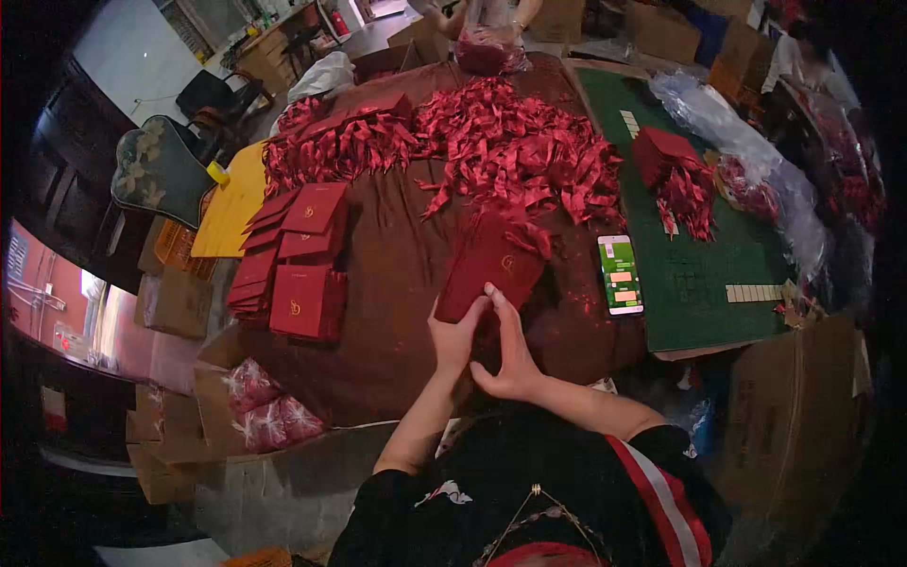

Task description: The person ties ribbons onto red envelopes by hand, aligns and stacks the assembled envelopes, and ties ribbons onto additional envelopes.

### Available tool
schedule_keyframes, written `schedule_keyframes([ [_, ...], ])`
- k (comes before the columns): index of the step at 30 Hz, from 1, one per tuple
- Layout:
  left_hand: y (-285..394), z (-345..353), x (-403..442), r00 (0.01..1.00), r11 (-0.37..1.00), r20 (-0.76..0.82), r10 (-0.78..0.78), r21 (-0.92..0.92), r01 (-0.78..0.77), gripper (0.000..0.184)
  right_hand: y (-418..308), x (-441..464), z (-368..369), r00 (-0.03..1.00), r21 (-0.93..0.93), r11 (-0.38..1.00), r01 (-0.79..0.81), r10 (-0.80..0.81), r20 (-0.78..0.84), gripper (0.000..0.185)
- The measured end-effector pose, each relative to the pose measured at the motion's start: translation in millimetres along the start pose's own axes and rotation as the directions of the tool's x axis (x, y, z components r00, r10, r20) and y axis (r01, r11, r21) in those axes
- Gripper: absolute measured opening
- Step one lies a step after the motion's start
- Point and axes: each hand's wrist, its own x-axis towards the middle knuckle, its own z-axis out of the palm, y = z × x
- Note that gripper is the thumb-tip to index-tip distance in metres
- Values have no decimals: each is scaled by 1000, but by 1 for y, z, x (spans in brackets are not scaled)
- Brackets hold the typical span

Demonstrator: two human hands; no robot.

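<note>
A thick stack of dark red pouches (491, 257) with a gold emblem lies tilted over the brown cloth, red ribbon at its far end. My left hand (455, 338) grips the near left corner, thumb on top; its other fingers are hidden underneath. Beside it, my right hand (513, 357) has its fingers stretched towards the near edge, fingertips touching the stack. Its thumb stands apart, lower down. Beyond the stack spreads a large heap of red ribbons (515, 142). To the left sit piles of matching red pouches (304, 300) with gold emblems.
A lit phone (620, 275) lies right of the stack. Further right, a green mat (699, 283) bears more red pouches (664, 151) and clear plastic wrap (746, 132). A person's hands (496, 36) hold a clear bag across the table. Cardboard boxes (789, 406) stand alongside.
</note>
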Motion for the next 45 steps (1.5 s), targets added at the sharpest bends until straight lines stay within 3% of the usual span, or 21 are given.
schedule_keyframes([
  [3,-6,-5,8,998,998,-2,-55,-1,55,38,-2,-3,-7,998,64,997,-46,43,39,102],
  [5,-12,-11,16,999,998,-21,-27,51,28,39,-3,3,-23,995,-5,1000,19,-19,-93,75],
  [7,-7,-10,25,932,925,53,359,113,-363,43,-8,27,-46,909,-214,944,252,-307,-282,60],
  [9,16,-19,31,891,860,197,408,246,-448,49,-11,54,-71,875,-374,899,228,-358,-326,68],
  [11,19,-25,41,828,843,396,396,201,-499,50,11,74,-81,905,-360,930,81,-220,-364,73],
  [12,12,-35,54,758,811,526,385,198,-550,60,35,74,-77,929,-91,996,-3,-31,-368,75],
  [14,4,-33,51,901,999,431,42,-3,-45,75,96,68,-51,927,450,876,-175,301,-225,76],
  [16,-18,-46,59,897,993,438,59,68,-99,84,87,60,-48,946,273,938,-215,269,-182,75],
  [18,-28,-46,44,958,991,286,9,123,-46,82,85,61,-46,942,263,944,-198,257,-214,74],
  [19,-29,-48,35,966,944,257,8,316,-92,87,91,61,-48,946,230,953,-197,246,-212,74],
  [22,-36,-37,21,967,964,217,133,200,-177,90,101,68,-57,953,251,945,-209,255,-164,77],
  [24,-42,-33,21,962,961,213,172,179,-211,91,101,71,-62,979,-72,980,-185,177,-97,82],
  [26,-44,-30,23,945,976,260,200,26,-214,91,115,76,-55,979,-32,984,-172,168,-120,90],
  [27,-45,-34,25,934,931,274,231,218,-294,94,121,82,-53,984,140,983,-123,139,-112,93],
  [28,-49,-33,25,935,931,271,230,217,-292,94,126,84,-52,988,308,948,-73,112,-109,96],
  [34,-51,-29,34,959,965,254,129,191,-180,109,114,79,-57,996,346,934,-85,85,17,92],
  [36,-50,-32,47,948,948,239,209,189,-256,109,98,71,-59,999,287,958,-22,13,36,92],
  [37,-44,-31,52,931,924,225,286,192,-331,109,97,69,-57,999,287,958,-31,21,37,92],
  [39,-40,-29,53,935,972,299,193,75,-224,110,96,67,-54,996,342,939,-45,69,-58,95],
  [43,-40,-34,51,909,945,379,176,195,-264,111,87,69,-58,980,440,877,-194,193,47,97],
  [45,-46,-32,47,913,972,335,234,-84,-218,104,90,67,-57,984,378,909,-177,178,31,97],
])
